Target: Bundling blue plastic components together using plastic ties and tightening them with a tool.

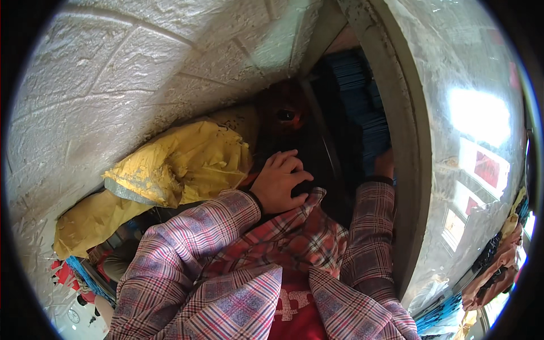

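Observation:
My left hand (pixel 280 184) rests over a dark surface in the middle, its fingers bent and somewhat apart. No held thing shows in it, though deep shadow hides what lies under the fingertips. My right hand (pixel 385 164) reaches into a shadowed recess on the right, beside a stack of dark blue, thin layered pieces (pixel 360 107). Only a little of that hand shows below the dark cuff; its fingers are hidden. A crumpled yellow sheet (pixel 192 158), worn and flaking, lies left of my left hand. Beyond the fingers sits a dark reddish thing (pixel 286 115) with a round opening.
A pale textured wall (pixel 113 85) rises at the left and far side. Along the right runs a thick grey frame edge (pixel 405 113), then a shiny panel (pixel 453 73) reflecting light. Bundled blue and brown material (pixel 493 266) is at the lower right.

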`<state>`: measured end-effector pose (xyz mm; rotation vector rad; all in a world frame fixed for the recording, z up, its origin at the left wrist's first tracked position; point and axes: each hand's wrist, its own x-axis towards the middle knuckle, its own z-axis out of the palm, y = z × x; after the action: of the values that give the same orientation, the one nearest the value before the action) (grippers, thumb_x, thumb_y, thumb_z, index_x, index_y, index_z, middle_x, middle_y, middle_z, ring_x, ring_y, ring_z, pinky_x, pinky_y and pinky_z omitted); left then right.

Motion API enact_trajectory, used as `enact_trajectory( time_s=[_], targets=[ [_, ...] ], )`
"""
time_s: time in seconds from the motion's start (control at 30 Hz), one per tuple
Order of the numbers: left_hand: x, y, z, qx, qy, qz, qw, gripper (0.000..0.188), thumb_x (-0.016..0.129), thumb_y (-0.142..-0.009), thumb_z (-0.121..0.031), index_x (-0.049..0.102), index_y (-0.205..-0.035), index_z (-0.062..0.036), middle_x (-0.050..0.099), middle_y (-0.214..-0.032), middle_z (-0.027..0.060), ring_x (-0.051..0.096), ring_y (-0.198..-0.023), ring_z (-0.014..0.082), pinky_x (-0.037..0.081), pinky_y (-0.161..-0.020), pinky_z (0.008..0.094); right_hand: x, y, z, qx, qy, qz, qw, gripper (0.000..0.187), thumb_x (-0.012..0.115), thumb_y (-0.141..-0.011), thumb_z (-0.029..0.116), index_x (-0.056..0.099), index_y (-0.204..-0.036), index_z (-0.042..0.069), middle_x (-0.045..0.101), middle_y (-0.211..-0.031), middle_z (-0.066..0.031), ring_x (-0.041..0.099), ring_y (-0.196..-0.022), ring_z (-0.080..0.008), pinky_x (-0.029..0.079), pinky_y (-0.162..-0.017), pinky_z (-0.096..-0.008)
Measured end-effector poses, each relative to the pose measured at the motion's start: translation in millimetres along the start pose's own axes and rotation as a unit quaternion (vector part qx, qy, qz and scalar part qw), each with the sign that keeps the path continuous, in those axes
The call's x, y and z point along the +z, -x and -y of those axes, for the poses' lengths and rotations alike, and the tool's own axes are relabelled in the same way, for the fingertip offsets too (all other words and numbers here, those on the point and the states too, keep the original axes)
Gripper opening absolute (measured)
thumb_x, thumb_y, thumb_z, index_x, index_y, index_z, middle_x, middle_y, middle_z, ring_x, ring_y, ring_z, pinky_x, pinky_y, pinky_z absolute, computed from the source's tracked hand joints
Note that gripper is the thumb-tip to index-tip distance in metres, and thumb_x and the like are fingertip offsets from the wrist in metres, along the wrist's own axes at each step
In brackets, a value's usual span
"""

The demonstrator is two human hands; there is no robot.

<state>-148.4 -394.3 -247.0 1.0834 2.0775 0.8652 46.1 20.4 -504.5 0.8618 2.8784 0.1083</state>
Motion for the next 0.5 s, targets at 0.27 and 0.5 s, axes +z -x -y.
enact_trajectory(
  time_s=[0.27,0.5],
  targets=[
    [-2.2,7.8,5.1,-0.022,-0.009,-0.003,1.000,0.037,0.069,-0.074,-0.031,0.064,-0.107,-0.0141,0.048,-0.113,0.0086,0.033,-0.131,0.0341,0.026,-0.109,0.0552,-34.9,12.1,49.0,0.012,-0.248,-0.027,0.968,0.059,0.058,-0.079,0.001,0.044,-0.136,0.002,0.045,-0.137,-0.0219,0.041,-0.127,-0.0373,0.036,-0.104,-0.0435],
    [-1.6,10.6,5.5,-0.029,-0.017,0.002,0.999,0.036,0.068,-0.075,-0.031,0.064,-0.106,-0.0142,0.048,-0.112,0.0084,0.033,-0.131,0.0341,0.025,-0.109,0.0550,-50.5,-1.2,60.9,0.056,-0.348,0.060,0.934,0.068,0.062,-0.075,-0.001,0.039,-0.140,0.003,0.042,-0.140,-0.0200,0.038,-0.130,-0.0330,0.036,-0.103,-0.0392]
  ],
)
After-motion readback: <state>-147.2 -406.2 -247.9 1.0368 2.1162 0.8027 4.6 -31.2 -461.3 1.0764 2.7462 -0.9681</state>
